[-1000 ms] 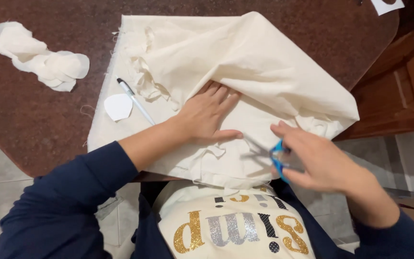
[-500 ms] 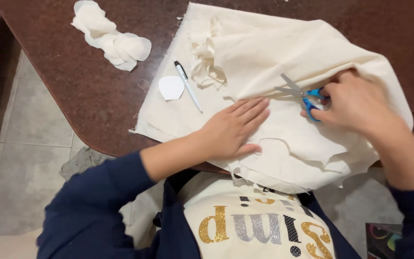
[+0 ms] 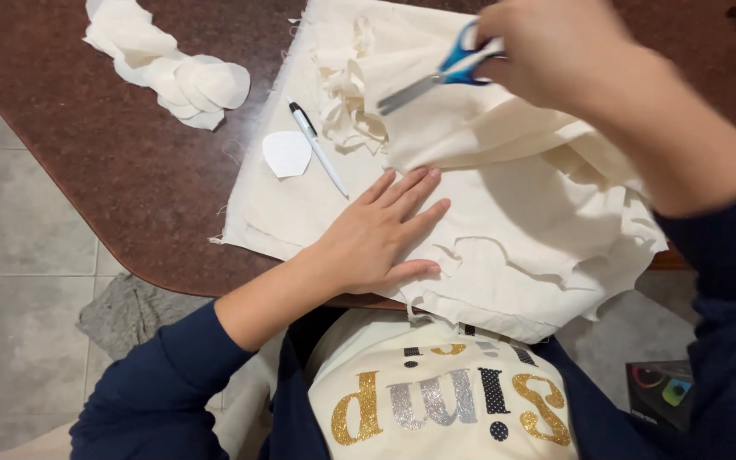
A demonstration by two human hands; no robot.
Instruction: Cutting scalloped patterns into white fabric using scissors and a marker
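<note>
Head view: left hand (image 3: 376, 234) flat, fingers spread, pinning the cream cloth (image 3: 504, 213) on the surface (image 3: 129, 162); grip open, nothing clasped. Cloth looks light, limp, fray-prone; best held flat near the cut line. Right hand (image 3: 555, 51) beyond it, closed on blue-handled scissors (image 3: 445, 72), lifted clear. Left of the flat hand: pen (image 3: 317, 146), white cutout (image 3: 286, 153); farther, scrap bundle (image 3: 172, 72). Bunched folds crowd the blades.
</note>
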